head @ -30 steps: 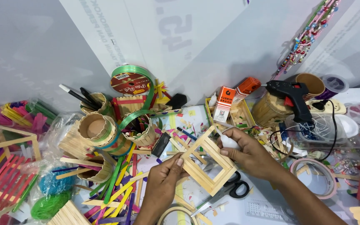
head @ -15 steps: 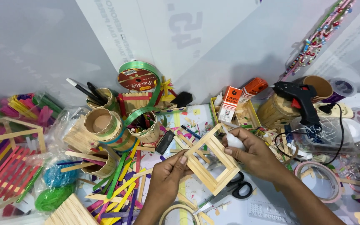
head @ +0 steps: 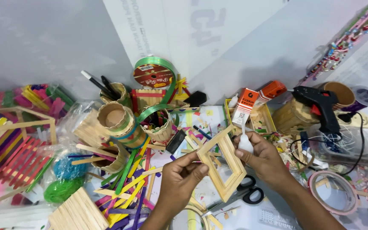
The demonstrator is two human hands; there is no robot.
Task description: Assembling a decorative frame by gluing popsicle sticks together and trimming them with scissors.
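Note:
A square frame (head: pixel 223 164) built of pale craft sticks is held tilted on edge above the cluttered table. My left hand (head: pixel 180 181) pinches its left corner between thumb and fingers. My right hand (head: pixel 264 161) grips a small white glue bottle (head: pixel 245 143) with its thin nozzle pointing up, and its fingers rest against the frame's right side. Black-handled scissors (head: pixel 249 194) lie on the table just under the frame.
A black glue gun (head: pixel 321 104) stands at the right near a tape roll (head: pixel 333 193). Stick-covered cups (head: pixel 116 121), a green ribbon spool (head: pixel 152 75), orange glue boxes (head: pixel 245 105) and coloured sticks (head: pixel 128 194) crowd the left and middle. A red slatted piece (head: pixel 20 164) lies far left.
The frame has turned from lying nearly flat to standing on edge, so it looks narrower. The glue bottle's nozzle now points up. The view has shifted slightly left.

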